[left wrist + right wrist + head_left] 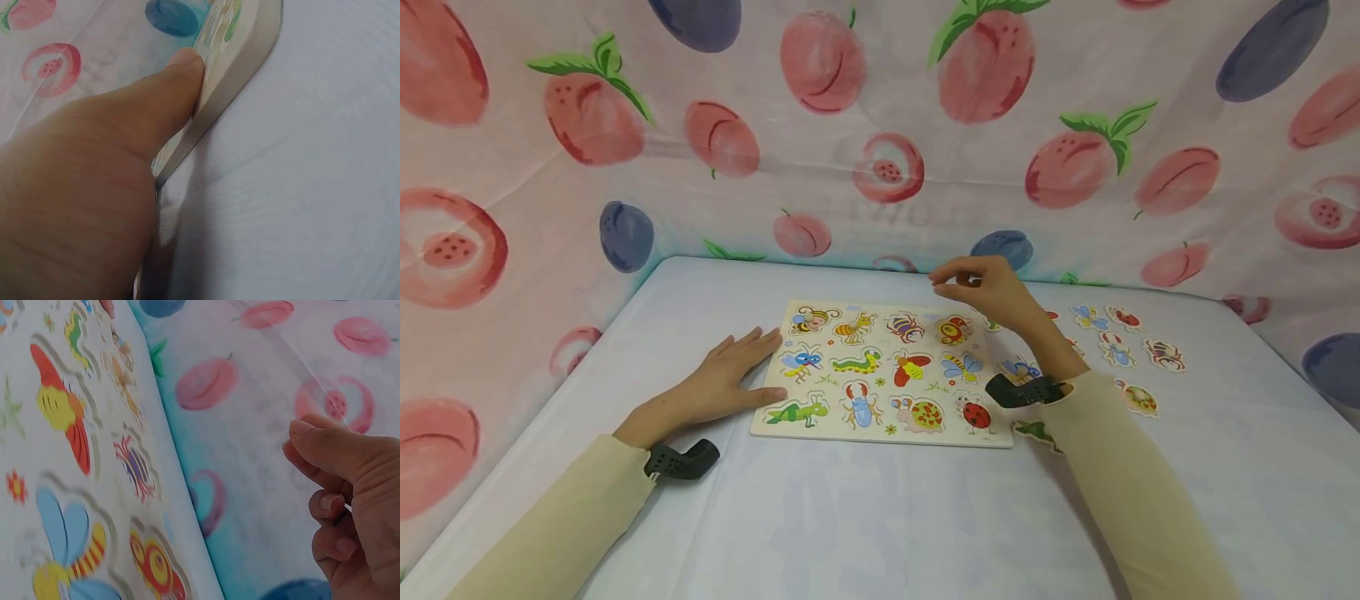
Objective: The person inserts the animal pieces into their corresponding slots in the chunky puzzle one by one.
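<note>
A wooden insect puzzle board (880, 437) lies on the table, with insect pictures printed in its cut-out recesses. My left hand (718, 379) rests at the board's left edge, fingers straight and thumb on its lower left part. In the left wrist view the thumb (156, 94) presses on the board's rim (231, 87). Above the board's far right corner, my right hand (988, 287) is raised with loosely bent fingers. Nothing shows between thumb and forefinger of the right hand (356, 481) in the right wrist view.
Several loose insect puzzle pieces lie right of the board, including a beetle (1117, 350), a spider (1165, 356) and a snail (1138, 398). A grasshopper piece (1036, 432) is partly under the right forearm. A fruit-patterned curtain (887, 100) stands behind the white table (850, 517).
</note>
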`<state>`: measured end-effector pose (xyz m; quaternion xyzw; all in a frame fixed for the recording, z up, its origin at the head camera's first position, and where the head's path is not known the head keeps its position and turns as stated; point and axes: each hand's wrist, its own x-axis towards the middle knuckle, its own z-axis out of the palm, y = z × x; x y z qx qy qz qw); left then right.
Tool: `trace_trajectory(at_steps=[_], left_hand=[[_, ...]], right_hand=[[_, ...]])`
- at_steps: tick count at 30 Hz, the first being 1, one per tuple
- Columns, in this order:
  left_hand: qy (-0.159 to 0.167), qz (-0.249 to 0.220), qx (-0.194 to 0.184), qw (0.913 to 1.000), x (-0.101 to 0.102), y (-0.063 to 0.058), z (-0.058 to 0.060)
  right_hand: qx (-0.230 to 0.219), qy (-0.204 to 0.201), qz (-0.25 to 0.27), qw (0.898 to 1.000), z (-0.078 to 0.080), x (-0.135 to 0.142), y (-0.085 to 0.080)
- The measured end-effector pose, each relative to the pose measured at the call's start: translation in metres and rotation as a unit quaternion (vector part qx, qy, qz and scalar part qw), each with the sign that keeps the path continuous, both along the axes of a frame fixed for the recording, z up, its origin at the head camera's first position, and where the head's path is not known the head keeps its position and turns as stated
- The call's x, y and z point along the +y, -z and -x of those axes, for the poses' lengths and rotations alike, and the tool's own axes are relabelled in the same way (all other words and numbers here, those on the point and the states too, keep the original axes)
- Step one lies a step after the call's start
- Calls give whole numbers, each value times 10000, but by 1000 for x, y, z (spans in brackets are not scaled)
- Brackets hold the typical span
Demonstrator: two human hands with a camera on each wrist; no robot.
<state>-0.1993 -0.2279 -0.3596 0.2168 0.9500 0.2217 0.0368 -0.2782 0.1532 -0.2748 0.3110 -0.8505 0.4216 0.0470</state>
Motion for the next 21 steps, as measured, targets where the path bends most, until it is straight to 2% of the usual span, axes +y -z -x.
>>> trace_trajectory(at_steps=[2, 8, 21], left_hand=[[11, -5, -1, 10000, 0, 0, 0], [10, -6, -5, 10000, 0, 1, 1], [0, -9, 33, 10000, 0, 2, 1]], right_hand=[[32, 99, -50, 9999, 1, 11, 2], [80, 665, -344, 9972, 19, 52, 22], [45, 1546, -800, 9847, 12, 113, 22]])
